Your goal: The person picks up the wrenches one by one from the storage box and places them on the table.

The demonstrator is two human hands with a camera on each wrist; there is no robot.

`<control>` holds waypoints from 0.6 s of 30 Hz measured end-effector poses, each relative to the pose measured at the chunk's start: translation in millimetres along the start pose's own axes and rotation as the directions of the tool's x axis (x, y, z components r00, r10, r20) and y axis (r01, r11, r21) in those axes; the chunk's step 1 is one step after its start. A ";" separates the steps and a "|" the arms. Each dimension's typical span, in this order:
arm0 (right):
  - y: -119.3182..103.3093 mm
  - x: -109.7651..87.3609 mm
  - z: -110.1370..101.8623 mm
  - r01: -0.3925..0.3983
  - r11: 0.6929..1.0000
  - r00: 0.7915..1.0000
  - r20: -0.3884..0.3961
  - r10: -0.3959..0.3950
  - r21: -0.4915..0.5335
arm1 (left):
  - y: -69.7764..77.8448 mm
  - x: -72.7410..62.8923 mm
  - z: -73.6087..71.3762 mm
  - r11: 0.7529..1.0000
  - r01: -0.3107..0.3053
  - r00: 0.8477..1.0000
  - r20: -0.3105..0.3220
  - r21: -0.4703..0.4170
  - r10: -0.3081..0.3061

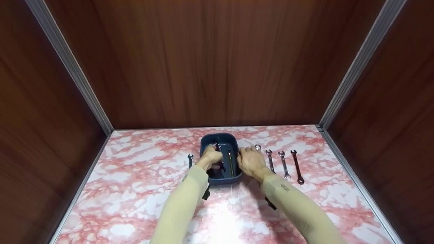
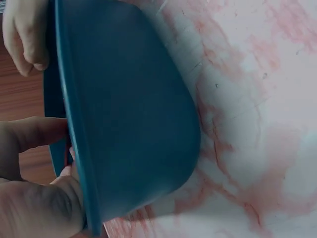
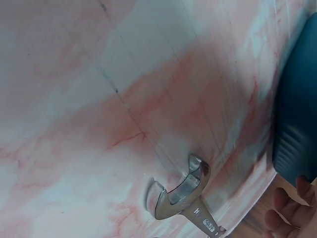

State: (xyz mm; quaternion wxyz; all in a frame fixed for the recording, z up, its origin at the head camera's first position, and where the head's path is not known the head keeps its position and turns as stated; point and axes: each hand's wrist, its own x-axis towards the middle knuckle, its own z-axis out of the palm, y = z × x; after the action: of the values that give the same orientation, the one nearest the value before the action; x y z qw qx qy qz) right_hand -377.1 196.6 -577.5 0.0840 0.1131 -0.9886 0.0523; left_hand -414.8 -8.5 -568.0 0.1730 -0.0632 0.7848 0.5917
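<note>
My left hand (image 1: 213, 156) reaches into a dark blue plastic box (image 1: 222, 181), its fingers around a dark wrench (image 1: 222, 167) partly hidden beneath it. In the left wrist view, the thumb and a finger (image 2: 42, 131) come over the rim, and the box wall (image 2: 129, 109) covers their tips. A second wrench (image 1: 231, 162) lies lengthwise in the right half of the box. Beside the box's right side is my right hand (image 1: 251, 161), fingers loosely bent at the wall. The right wrist view has those fingers (image 3: 292, 210) close to the box (image 3: 297, 114), with nothing held.
On the marbled table right of the box lie several wrenches: one partly under the right hand (image 1: 258, 147), then others (image 1: 270, 159), (image 1: 284, 166) and a dark one (image 1: 297, 167). Another wrench (image 1: 190, 160) lies left of the box. Wooden panels (image 1: 217, 67) enclose the table.
</note>
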 end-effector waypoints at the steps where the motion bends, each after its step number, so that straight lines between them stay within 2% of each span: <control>1: 0.3 0.1 0.2 0.003 1.000 1.000 -0.001 -0.003 -0.009 | 5.3 -10.6 -2.7 0.999 -0.004 1.000 0.008 -0.035 0.004; 2: 0.5 0.2 0.2 0.005 1.000 1.000 -0.004 -0.005 -0.012 | 13.3 -23.5 -5.3 0.998 0.001 1.000 0.010 -0.060 -0.001; 5: 1.4 -0.5 0.3 0.007 1.000 1.000 -0.025 -0.007 -0.016 | 15.8 -34.0 -10.0 0.992 -0.019 0.999 0.025 -0.123 0.022; 7: 2.0 -0.8 0.3 0.005 1.000 1.000 -0.027 -0.005 -0.021 | 15.1 -34.8 -14.1 0.989 -0.019 0.999 0.042 -0.150 0.025; 8: 12.8 4.6 16.0 0.019 1.000 0.999 -0.045 -0.020 -0.023 | 13.7 -34.1 -16.5 0.986 -0.018 0.998 0.051 -0.165 0.027; 13: 15.0 5.9 18.8 0.022 1.000 0.998 -0.050 -0.023 -0.013 | 8.9 -31.3 -29.7 0.968 -0.006 0.995 0.095 -0.252 0.031; 14: 14.6 5.7 18.9 0.024 1.000 0.998 -0.057 -0.024 -0.010 | 8.4 -31.5 -31.8 0.963 -0.007 0.994 0.102 -0.268 0.036; 15: 3.7 0.0 3.3 0.012 1.000 0.999 -0.044 -0.012 -0.004 | 8.2 -31.9 -33.7 0.960 -0.006 0.993 0.108 -0.281 0.038; 18: 0.2 -1.8 1.5 0.015 1.000 0.999 -0.049 -0.015 -0.003 | 7.4 -34.0 -39.5 0.952 -0.004 0.991 0.123 -0.307 0.044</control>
State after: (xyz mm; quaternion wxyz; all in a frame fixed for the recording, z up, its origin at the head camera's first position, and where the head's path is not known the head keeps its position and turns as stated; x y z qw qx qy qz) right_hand -375.7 197.0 -579.3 0.1089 0.1192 -0.9854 0.0533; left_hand -393.2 -47.4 -540.0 0.2040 -0.0415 0.6715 0.7111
